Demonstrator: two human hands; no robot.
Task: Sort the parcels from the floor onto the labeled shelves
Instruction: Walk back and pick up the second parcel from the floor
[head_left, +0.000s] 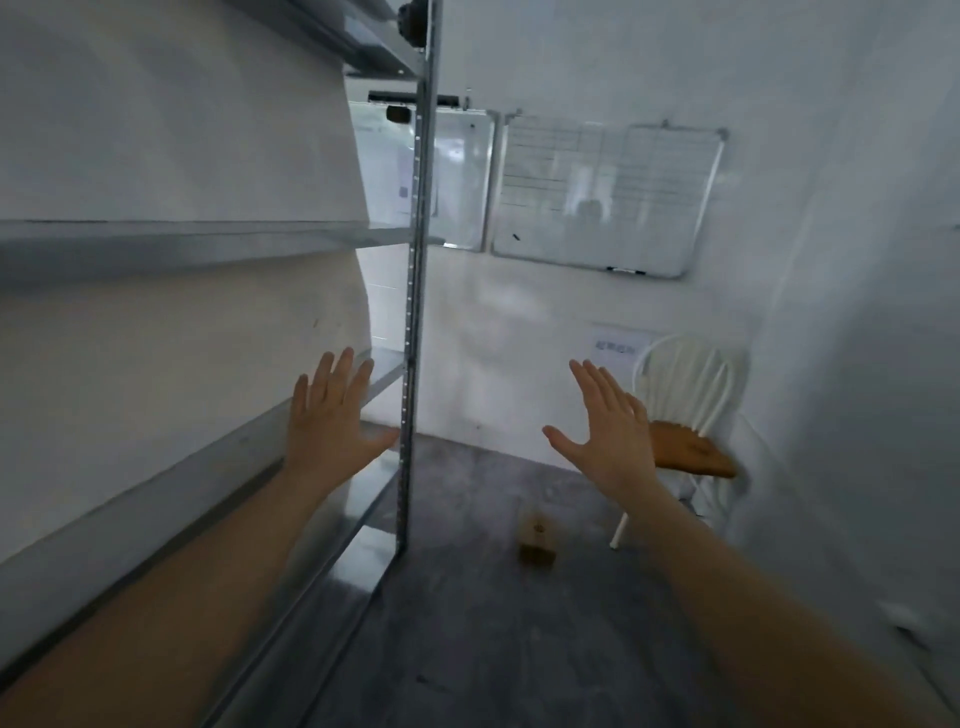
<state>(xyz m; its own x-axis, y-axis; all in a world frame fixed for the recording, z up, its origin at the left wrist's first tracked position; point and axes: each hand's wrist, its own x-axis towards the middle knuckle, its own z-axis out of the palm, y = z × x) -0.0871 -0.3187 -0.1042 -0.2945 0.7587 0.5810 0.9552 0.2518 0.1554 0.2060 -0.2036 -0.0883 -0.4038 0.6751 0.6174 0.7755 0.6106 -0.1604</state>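
**Parcel on the floor, both hands spread and holding nothing**

Parcel (537, 540) first: a small brown box, blurred, lies on the grey floor (493, 649) between the shelf post and the chair, well apart from both hands. It is the only parcel in view.

At the far left stands the metal shelving unit (182, 244), its grey shelves running away along a pale wall. The shelf boards that show carry nothing. No label can be made out on them through the blur. A perforated upright post (413, 322) marks the near corner of the unit and comes down to the floor.

The left hand (332, 421) is raised in front of the lower shelves, just left of that post, fingers spread and straight, gripping nothing. Its bare forearm runs down to the bottom-left corner.

Behind the post, two whiteboards (602, 197) hang side by side on the back wall; the right one shows faint ruled lines, unreadable.

The right hand (605, 431) is likewise raised with fingers stretched apart, thumb out to the left, and holds nothing. It overlaps the view of a white chair (691, 384) with a wooden seat standing against the right wall. A small paper notice (615, 347) is fixed to the wall just above and left of the chair; its text is too blurred to read.
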